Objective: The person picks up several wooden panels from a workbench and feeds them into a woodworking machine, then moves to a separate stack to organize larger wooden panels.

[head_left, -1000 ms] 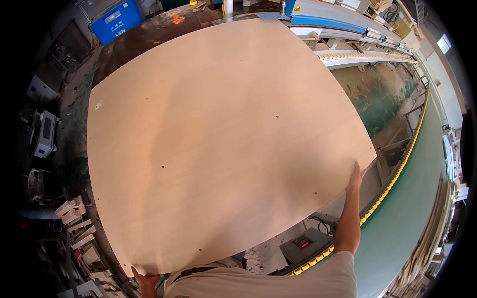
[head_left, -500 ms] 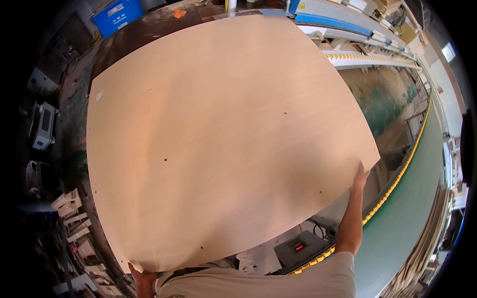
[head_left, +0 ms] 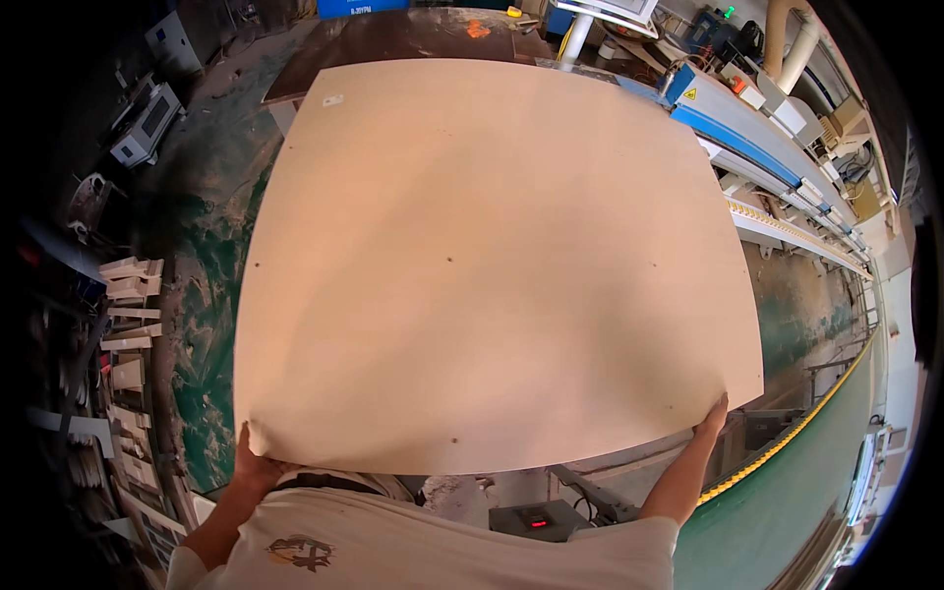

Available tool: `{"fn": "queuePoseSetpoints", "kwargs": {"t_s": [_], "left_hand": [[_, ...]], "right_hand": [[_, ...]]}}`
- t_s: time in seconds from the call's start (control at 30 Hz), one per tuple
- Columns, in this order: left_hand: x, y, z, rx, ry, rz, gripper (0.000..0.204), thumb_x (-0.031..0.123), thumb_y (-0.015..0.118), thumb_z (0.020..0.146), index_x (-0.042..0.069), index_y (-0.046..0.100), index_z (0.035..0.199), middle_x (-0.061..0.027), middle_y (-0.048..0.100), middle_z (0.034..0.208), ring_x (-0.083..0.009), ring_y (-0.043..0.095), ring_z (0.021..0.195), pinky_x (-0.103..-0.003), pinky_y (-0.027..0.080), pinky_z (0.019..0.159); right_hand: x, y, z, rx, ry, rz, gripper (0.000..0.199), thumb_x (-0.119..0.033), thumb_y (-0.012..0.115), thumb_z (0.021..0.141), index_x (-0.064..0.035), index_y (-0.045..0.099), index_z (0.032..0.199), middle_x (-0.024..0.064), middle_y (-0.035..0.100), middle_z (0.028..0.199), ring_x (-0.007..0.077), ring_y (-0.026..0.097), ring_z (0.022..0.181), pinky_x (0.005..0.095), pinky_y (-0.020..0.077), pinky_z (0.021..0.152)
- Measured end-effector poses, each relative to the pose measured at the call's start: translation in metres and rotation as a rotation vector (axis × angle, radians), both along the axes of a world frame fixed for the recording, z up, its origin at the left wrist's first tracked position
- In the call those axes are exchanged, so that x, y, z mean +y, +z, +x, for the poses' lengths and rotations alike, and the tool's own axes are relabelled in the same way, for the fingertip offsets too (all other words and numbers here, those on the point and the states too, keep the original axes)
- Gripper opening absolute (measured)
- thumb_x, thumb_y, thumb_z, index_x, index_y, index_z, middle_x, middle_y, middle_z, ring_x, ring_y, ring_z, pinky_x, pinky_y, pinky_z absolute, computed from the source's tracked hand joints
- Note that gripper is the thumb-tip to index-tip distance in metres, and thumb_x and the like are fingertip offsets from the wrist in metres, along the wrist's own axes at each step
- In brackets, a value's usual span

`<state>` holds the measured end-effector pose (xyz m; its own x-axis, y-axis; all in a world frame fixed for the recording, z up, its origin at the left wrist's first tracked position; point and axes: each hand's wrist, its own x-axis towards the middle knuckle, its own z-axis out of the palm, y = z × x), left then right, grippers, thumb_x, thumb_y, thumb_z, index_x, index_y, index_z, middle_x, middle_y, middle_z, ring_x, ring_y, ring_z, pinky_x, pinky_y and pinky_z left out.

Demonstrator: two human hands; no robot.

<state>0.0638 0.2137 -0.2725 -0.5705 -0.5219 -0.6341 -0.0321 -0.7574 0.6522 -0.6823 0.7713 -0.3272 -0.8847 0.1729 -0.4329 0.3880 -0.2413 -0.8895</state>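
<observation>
A large pale plywood sheet [head_left: 492, 295] with several small dark holes or knots spreads out in front of me. A small white label [head_left: 333, 100] sits at its far left corner. My left hand [head_left: 258, 457] is closed around the near left corner, with the thumb on top. At the right end of the near edge, my right hand [head_left: 715, 413] grips the sheet; most of its fingers are hidden underneath. The sheet's far side lies over or against a dark brown table [head_left: 393, 37]; I cannot tell whether it rests there.
A blue-fronted machine with a rail [head_left: 737, 143] runs along the far right. To my right is a green surface with a yellow edge strip [head_left: 777, 452]. A grey control box [head_left: 536, 519] stands close ahead of my body. Stacked wood pieces [head_left: 133, 334] lie at left.
The plywood sheet has turned clockwise, so its near edge is more level with me. Both hands have kept their grip; the left has risen in view and the right has come lower.
</observation>
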Motion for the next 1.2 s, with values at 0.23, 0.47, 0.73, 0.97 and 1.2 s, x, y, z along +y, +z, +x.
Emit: {"fn": "queuePoseSetpoints", "kwargs": {"t_s": [0.23, 0.47, 0.73, 0.97, 1.2], "left_hand": [[-0.011, -0.014, 0.007, 0.033, 0.227, 0.452, 0.087, 0.075, 0.037, 0.094, 0.015, 0.027, 0.156, -0.0169, 0.033, 0.157, -0.0413, 0.036, 0.142, -0.063, 0.030, 0.114], [-0.046, -0.049, -0.030, -0.224, -0.459, 0.417, 0.072, 0.059, 0.049, 0.099, 0.006, 0.042, 0.148, -0.0152, 0.053, 0.143, -0.0300, 0.054, 0.128, -0.046, 0.041, 0.110], [-0.045, -0.063, -0.111, -0.003, -1.085, 0.292, 0.046, 0.036, 0.062, 0.099, 0.003, 0.060, 0.131, -0.0076, 0.066, 0.120, -0.0181, 0.064, 0.105, -0.033, 0.052, 0.091], [-0.047, -0.081, -0.185, 0.114, -1.510, 0.325, 0.039, 0.036, 0.062, 0.100, 0.003, 0.063, 0.121, -0.0011, 0.067, 0.106, -0.0107, 0.063, 0.092, -0.028, 0.052, 0.078], [-0.205, -0.049, -0.400, -0.185, -0.753, -0.629, 0.049, 0.054, 0.055, 0.097, 0.007, 0.065, 0.090, -0.0043, 0.062, 0.079, -0.0132, 0.056, 0.076, -0.035, 0.044, 0.066]], "right_hand": [[-0.147, -0.003, 0.205, -0.042, -0.005, -0.302, 0.059, -0.043, 0.042, 0.103, -0.0021, 0.045, 0.145, 0.0140, 0.050, 0.144, 0.0321, 0.053, 0.126, 0.0471, 0.0439, 0.106], [-0.332, -0.008, 0.454, -0.215, -0.127, -0.533, 0.060, -0.046, 0.051, 0.098, -0.0049, 0.047, 0.141, 0.0144, 0.054, 0.136, 0.0319, 0.053, 0.123, 0.0486, 0.0467, 0.100], [-0.441, 0.033, 0.577, -0.407, -0.104, -0.265, 0.059, -0.047, 0.059, 0.094, -0.0078, 0.050, 0.138, 0.0140, 0.057, 0.131, 0.0299, 0.058, 0.117, 0.0442, 0.0508, 0.094], [-0.447, 0.028, 0.553, -0.403, -0.234, -0.024, 0.064, -0.050, 0.062, 0.091, 0.0011, 0.057, 0.129, 0.0158, 0.064, 0.117, 0.0298, 0.065, 0.100, 0.0421, 0.0545, 0.085], [-0.412, 0.019, 0.488, -0.397, -0.495, 0.059, 0.062, -0.039, 0.075, 0.085, 0.0055, 0.058, 0.125, 0.0164, 0.065, 0.114, 0.0294, 0.067, 0.094, 0.0419, 0.0562, 0.077]]}}
